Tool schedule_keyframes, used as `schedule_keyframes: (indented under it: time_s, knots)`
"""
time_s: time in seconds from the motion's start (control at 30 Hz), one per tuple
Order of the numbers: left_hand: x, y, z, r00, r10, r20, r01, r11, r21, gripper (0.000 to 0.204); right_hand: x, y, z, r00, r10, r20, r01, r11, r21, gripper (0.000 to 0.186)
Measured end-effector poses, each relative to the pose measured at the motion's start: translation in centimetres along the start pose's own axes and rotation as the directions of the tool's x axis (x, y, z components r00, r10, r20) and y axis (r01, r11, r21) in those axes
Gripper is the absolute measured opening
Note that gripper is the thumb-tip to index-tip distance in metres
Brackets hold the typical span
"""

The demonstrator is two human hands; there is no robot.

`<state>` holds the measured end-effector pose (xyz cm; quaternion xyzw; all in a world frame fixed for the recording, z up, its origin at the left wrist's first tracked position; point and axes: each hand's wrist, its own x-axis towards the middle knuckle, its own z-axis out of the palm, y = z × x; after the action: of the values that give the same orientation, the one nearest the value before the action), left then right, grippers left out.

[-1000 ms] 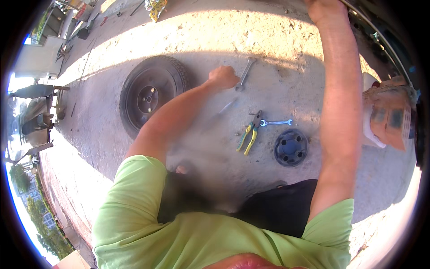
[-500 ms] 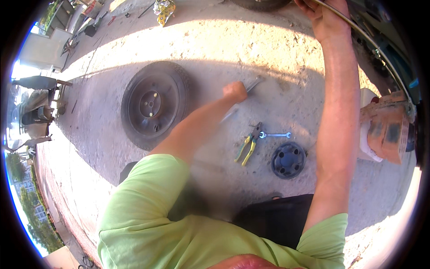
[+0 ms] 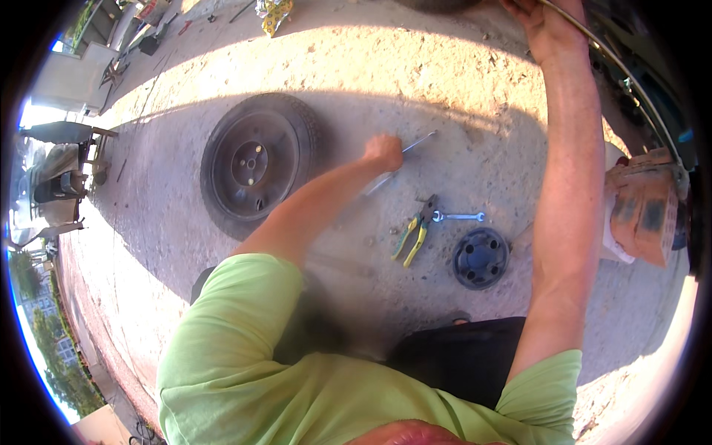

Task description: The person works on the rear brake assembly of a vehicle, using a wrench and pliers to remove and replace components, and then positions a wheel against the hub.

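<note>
My left hand (image 3: 384, 153) is closed round a long metal wrench (image 3: 420, 141), held low over the ground, one end pointing away to the right. To its left a car wheel (image 3: 222, 159) with a black tyre lies flat. My right arm stretches to the top right, where my right hand (image 3: 550, 33) is at the curved edge of a car's wheel arch (image 3: 630, 80), fingers curled and partly cut off by the frame. Between the arms lie pliers (image 3: 420, 231) with yellow-green handles, an open-ended wrench (image 3: 461, 216) and a round dark hub cap (image 3: 480, 258).
At the right edge stands a worn orange-brown box (image 3: 641, 211) beside a white object. Another tyre (image 3: 437, 4) shows at the top edge. A yellow patterned bag (image 3: 274, 16) lies far off; a chair (image 3: 67, 178) stands at the far left. My dark-clad knee (image 3: 460, 360) is close below.
My left hand has shifted slightly, and the wrench in it has turned so that it looks thinner. The view has moved a little; my right hand stays at the wheel arch.
</note>
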<state>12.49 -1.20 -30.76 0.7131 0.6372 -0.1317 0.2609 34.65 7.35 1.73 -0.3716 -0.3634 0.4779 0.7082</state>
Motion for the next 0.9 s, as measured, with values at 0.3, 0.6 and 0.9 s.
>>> schedule_keyframes:
  time_s: [0.3, 0.6, 0.9]
  knots:
    - [-6.5, -5.4, -16.4, 0.911, 0.331, -0.247, -0.338, 0.941, 0.015, 0.03, 8.6, 4.2, -6.6, 0.72, -0.277, 0.636, 0.251, 0.959, 0.133, 0.031]
    - [-18.5, -10.9, -32.3, 0.597, 0.452, -0.662, -0.398, 0.884, 0.245, 0.036, 0.8, 0.6, 0.2, 1.0, 0.008, 0.009, -0.008, 1.0, 0.0, 0.032]
    - [-20.2, -6.8, -35.0, 0.542, 0.443, -0.714, -0.314, 0.895, 0.317, 0.025, 0.9, 0.7, 0.8, 0.997, 0.07, -0.03, -0.069, 0.997, 0.031, 0.032]
